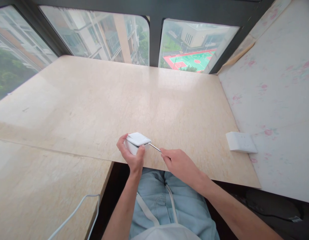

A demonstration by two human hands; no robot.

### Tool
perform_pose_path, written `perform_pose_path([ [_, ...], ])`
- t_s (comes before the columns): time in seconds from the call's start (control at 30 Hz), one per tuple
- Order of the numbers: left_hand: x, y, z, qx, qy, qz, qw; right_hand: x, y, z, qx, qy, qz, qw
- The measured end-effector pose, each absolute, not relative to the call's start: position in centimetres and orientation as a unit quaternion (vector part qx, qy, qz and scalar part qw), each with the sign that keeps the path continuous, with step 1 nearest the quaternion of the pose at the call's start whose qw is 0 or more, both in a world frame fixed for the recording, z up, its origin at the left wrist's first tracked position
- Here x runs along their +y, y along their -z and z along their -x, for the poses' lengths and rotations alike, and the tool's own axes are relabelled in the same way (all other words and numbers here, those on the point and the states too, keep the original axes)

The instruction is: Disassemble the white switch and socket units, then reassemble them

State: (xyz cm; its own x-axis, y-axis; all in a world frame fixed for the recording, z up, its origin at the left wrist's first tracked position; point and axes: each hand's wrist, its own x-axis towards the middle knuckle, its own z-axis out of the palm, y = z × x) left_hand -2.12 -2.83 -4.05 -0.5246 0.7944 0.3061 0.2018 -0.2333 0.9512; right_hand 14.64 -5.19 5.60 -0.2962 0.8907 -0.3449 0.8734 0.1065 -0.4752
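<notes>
My left hand [133, 156] grips a small white box [130, 147] by its sides, close to the counter's front edge. On top of the box a flat white cover plate [138, 138] sits tilted, with a dark gap under its near edge. My right hand [179, 165] is closed round a screwdriver [155, 147], whose handle is hidden in the fingers. Its thin metal shaft points left, and the tip meets the right corner of the plate near the gap. Whether the tip is inside the gap, I cannot tell.
A beige counter [144, 100] spreads out to the windows. At right, a white socket box [241, 142] stands against the flowered wall [277, 100]. A white cable [75, 210] lies on the lower left counter section and hangs over its edge.
</notes>
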Motion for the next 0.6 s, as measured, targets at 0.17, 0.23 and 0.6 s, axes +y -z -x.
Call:
perform_pose_path([
  [0.17,-3.2,3.2,2.0,0.578,-0.608,-0.526,0.145,-3.0,-7.0,-16.1,-0.662,-0.474,0.58,0.011],
  [0.23,-3.4,3.2,1.9,0.577,-0.606,-0.534,0.121,-2.5,-7.1,-16.2,-0.624,-0.518,0.586,-0.003],
  [0.6,-2.7,4.7,1.8,0.566,-0.7,-0.368,0.233,-6.5,-1.3,-12.9,-0.434,-0.686,0.53,0.243],
])
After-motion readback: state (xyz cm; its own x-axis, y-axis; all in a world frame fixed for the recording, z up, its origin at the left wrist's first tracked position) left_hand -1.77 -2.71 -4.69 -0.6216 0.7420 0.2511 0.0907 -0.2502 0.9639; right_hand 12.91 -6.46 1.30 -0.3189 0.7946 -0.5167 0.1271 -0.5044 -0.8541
